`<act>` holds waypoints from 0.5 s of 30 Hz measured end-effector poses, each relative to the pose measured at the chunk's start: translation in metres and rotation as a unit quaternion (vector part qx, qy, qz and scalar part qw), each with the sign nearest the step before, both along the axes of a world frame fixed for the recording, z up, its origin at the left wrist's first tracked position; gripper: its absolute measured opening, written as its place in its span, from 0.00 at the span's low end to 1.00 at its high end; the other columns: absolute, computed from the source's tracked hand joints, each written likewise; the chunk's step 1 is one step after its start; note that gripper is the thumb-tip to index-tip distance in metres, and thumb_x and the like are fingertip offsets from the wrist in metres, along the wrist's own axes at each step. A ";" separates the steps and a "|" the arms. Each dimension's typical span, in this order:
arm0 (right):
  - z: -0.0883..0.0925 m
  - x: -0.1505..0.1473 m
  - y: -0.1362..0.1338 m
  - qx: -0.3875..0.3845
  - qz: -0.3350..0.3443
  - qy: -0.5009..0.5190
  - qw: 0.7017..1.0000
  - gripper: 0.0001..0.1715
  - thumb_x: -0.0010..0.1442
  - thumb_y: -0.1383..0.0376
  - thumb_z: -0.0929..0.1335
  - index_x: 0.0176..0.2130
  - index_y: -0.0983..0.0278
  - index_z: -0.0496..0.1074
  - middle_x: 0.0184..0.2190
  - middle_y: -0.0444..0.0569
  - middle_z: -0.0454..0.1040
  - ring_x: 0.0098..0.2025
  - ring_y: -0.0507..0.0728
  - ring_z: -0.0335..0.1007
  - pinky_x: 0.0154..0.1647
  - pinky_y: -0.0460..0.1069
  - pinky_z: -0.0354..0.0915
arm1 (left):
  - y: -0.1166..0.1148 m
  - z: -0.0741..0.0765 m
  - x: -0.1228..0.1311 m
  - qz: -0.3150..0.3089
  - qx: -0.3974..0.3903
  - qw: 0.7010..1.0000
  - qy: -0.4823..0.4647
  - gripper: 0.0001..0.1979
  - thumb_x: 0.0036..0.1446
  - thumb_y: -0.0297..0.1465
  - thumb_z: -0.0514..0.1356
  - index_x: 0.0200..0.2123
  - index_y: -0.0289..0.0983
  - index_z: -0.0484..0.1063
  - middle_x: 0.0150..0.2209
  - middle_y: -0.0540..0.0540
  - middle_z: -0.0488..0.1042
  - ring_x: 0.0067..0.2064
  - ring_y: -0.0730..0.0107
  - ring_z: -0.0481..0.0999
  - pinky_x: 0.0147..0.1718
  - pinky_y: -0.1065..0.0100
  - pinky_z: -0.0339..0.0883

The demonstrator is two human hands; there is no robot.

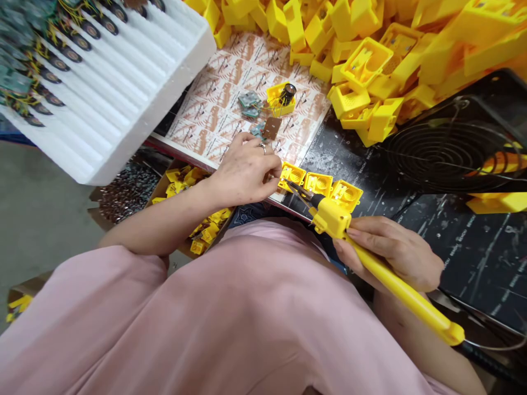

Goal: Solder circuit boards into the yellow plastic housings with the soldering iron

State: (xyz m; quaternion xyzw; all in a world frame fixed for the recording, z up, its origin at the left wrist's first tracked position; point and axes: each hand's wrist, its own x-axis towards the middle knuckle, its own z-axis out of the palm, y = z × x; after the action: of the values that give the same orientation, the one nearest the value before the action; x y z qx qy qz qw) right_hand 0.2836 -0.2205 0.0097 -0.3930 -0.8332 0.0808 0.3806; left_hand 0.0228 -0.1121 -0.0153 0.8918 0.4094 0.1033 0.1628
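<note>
My right hand (395,249) is wrapped round a yellow soldering iron (333,216) with a long handle. Its dark metal tip reaches the leftmost of three small yellow plastic housings (293,173), which stand in a row at the table's front edge. My left hand (251,167) is closed, thumb and fingers together at that housing's left side; what they pinch is hidden. Just beyond it lie a brown circuit board (272,128) and small green circuit boards (250,104). Behind these, a yellow housing (274,97) has a black round part (287,93) with thin wires.
A white foam tray (152,77) with rows of wired round parts is at upper left. Yellow housings (366,60) are heaped at the back right, beside a black fan (448,142). Below the table edge, a carton holds more yellow parts (206,233).
</note>
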 end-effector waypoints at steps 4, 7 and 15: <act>0.001 -0.001 0.002 -0.001 0.002 -0.007 1.000 0.09 0.63 0.69 0.76 0.37 0.62 0.72 0.27 0.46 0.80 0.28 0.51 0.80 0.27 0.42 0.75 | 0.005 0.004 0.002 -0.019 -0.002 1.000 0.024 0.10 0.55 0.33 0.57 0.28 0.40 0.77 0.28 0.47 0.77 0.38 0.60 0.73 0.53 0.47 0.61; 0.000 -0.001 -0.001 -0.005 0.019 -0.012 1.000 0.14 0.58 0.70 0.78 0.39 0.63 0.71 0.30 0.47 0.81 0.30 0.52 0.80 0.32 0.43 0.77 | 0.009 0.006 0.004 -0.031 -0.008 0.998 0.045 0.09 0.54 0.33 0.57 0.27 0.40 0.77 0.27 0.48 0.76 0.37 0.61 0.73 0.53 0.48 0.62; 0.006 0.004 -0.007 -0.040 0.028 -0.007 0.999 0.10 0.60 0.72 0.75 0.41 0.64 0.73 0.33 0.48 0.81 0.33 0.53 0.80 0.36 0.47 0.79 | 0.018 0.007 0.009 -0.049 -0.029 0.996 0.069 0.07 0.52 0.33 0.60 0.26 0.40 0.76 0.25 0.48 0.75 0.37 0.61 0.74 0.51 0.52 0.63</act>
State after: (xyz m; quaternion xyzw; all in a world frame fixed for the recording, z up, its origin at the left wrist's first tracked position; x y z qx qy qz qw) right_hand 0.2875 -0.2272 0.0161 -0.3847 -0.8427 0.1221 0.3564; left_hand 0.0320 -0.0942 -0.0086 0.9108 0.3780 0.0217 0.1650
